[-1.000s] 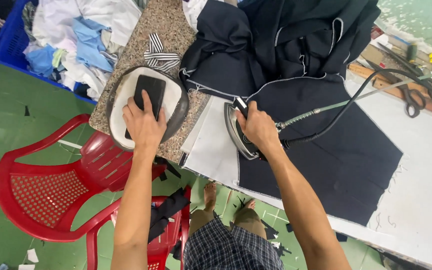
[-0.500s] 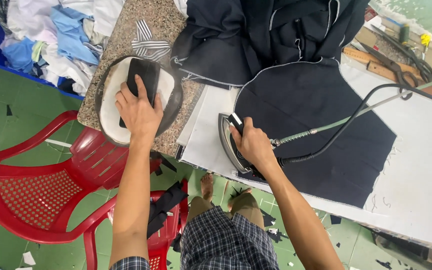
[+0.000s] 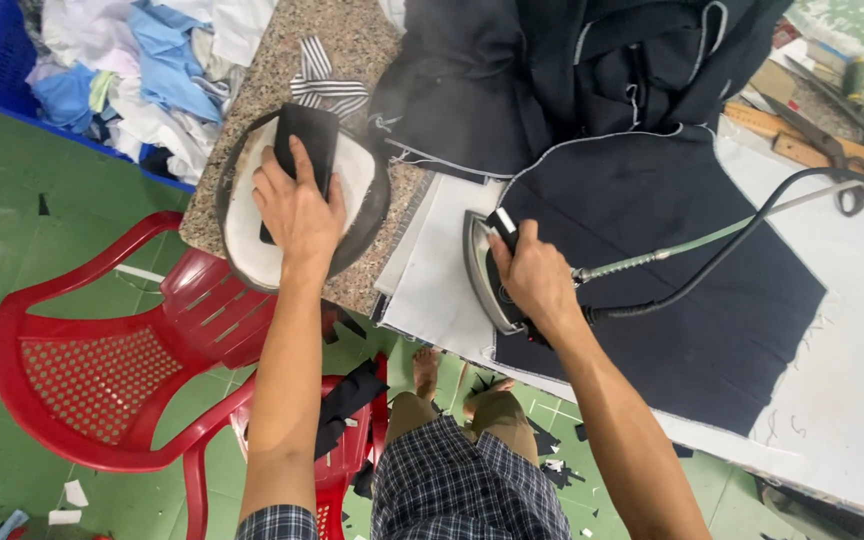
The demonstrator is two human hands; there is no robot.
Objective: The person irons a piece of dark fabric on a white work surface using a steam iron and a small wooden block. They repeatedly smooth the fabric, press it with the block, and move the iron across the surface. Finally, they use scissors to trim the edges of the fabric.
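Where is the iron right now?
In the head view, the iron sits just right of centre under the right hand, on the white pressing cloth at the left edge of the dark fabric.

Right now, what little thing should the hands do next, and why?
Probably slide the iron rightward onto the dark cloth. The right hand grips its handle, and it sits at the cloth's left edge, partly on the white board cover. Most of the cloth lies unpressed to its right. The left hand rests on a black piece.
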